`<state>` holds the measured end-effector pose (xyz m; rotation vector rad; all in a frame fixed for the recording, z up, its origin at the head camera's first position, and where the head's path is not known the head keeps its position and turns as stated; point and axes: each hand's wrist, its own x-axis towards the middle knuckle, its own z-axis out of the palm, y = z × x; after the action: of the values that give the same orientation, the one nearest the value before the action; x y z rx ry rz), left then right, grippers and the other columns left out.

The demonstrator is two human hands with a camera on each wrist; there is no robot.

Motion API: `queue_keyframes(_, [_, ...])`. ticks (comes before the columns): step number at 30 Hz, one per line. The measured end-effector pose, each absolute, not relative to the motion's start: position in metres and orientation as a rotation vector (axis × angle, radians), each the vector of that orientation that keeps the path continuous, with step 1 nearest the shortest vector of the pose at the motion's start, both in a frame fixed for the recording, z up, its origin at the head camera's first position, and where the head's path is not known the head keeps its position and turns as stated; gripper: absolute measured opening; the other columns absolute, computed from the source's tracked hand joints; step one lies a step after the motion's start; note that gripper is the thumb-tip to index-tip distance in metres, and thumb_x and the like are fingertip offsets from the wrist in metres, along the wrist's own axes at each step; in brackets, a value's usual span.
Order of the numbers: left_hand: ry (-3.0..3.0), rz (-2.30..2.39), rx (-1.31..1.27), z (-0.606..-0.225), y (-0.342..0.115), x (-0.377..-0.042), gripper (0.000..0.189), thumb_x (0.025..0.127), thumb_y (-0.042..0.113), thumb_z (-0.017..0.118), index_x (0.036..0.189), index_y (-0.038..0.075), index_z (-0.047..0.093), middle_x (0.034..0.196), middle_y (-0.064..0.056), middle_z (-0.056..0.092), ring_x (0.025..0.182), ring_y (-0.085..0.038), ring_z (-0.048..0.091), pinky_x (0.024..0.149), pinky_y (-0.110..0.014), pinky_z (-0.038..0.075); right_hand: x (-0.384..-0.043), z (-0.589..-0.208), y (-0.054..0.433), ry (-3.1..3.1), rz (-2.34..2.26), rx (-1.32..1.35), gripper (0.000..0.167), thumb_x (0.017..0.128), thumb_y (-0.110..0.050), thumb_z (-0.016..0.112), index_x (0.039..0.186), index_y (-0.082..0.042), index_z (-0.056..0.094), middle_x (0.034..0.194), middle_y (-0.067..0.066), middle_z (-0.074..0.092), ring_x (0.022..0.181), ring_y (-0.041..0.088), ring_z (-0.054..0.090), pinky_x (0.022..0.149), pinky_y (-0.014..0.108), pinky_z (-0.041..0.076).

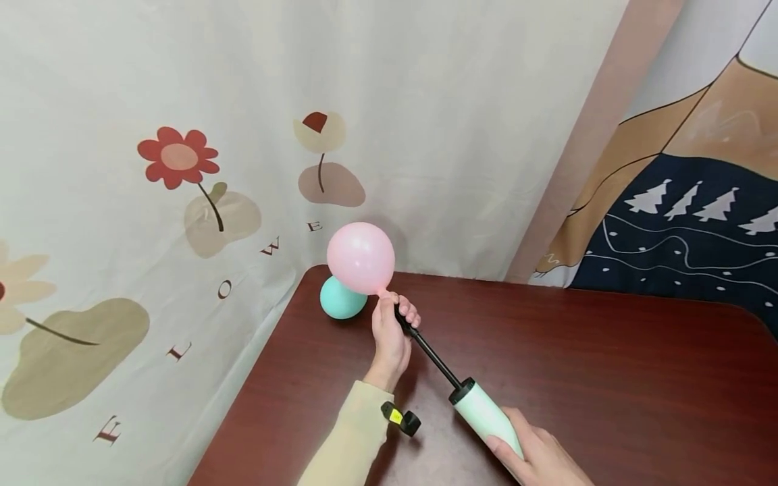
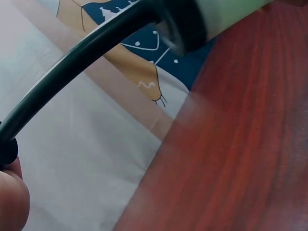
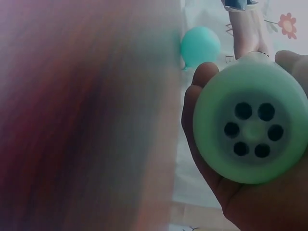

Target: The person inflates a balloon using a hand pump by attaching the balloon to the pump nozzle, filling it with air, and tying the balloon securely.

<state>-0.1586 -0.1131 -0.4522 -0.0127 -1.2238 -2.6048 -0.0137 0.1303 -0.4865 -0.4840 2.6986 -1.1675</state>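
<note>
A balloon pump (image 1: 488,413) with a pale green barrel and a black rod stretches between my two hands. My left hand (image 1: 392,334) grips its black front end together with the neck of a pink balloon (image 1: 361,258), which is partly inflated and points up and away. My right hand (image 1: 535,449) wraps round the green barrel. In the right wrist view the barrel's round end (image 3: 252,130) faces the camera and shows several dark holes. The left wrist view has the black rod (image 2: 72,70) running from the left thumb (image 2: 12,199) up to the barrel.
A turquoise balloon (image 1: 342,300) lies on the dark red wooden table (image 1: 608,364) near its far left corner, partly behind the pink one. A white curtain (image 1: 456,135) with printed flowers hangs along the table's left and back edges. Dark printed fabric (image 1: 687,223) hangs at the right.
</note>
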Motion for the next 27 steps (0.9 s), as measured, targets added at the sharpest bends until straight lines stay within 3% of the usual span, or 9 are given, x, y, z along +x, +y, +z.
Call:
queue_keyframes(10, [-1.262,-2.678,-0.024,-0.467,-0.088,-0.138,0.028,0.11,0.012,0.035,0.084,0.013,0.044,0.071,0.002,0.043,0.059,-0.009,0.043,0.053,-0.019,0.039,-0.032,-0.477,0.104,2.737,-1.146,-0.382,0.043,0.1,-0.049,0.066,0.127,-0.016,0.06,0.09,-0.01,0.059,0.073,0.003,0.053,0.065,0.029,0.047])
queue_keyframes(18, [-1.331,-2.681,-0.024,-0.464,-0.076,-0.137,0.028,0.11,0.015,0.036,0.084,0.012,0.046,0.07,0.002,0.044,0.057,-0.009,0.045,0.053,-0.019,0.041,-0.042,-0.472,0.095,2.808,-1.304,-0.396,0.034,0.099,-0.039,0.07,0.124,-0.016,0.062,0.09,-0.01,0.063,0.075,0.002,0.056,0.065,0.029,0.05])
queue_keyframes(27, [-1.301,-2.668,-0.028,-0.455,-0.079,-0.149,0.03,0.111,0.015,0.034,0.084,0.011,0.045,0.069,0.002,0.043,0.057,-0.008,0.044,0.052,-0.019,0.04,-0.032,-0.476,0.108,2.751,-1.278,-0.305,0.04,0.1,-0.041,0.068,0.133,-0.02,0.061,0.108,-0.01,0.068,0.087,0.004,0.06,0.074,0.031,0.052])
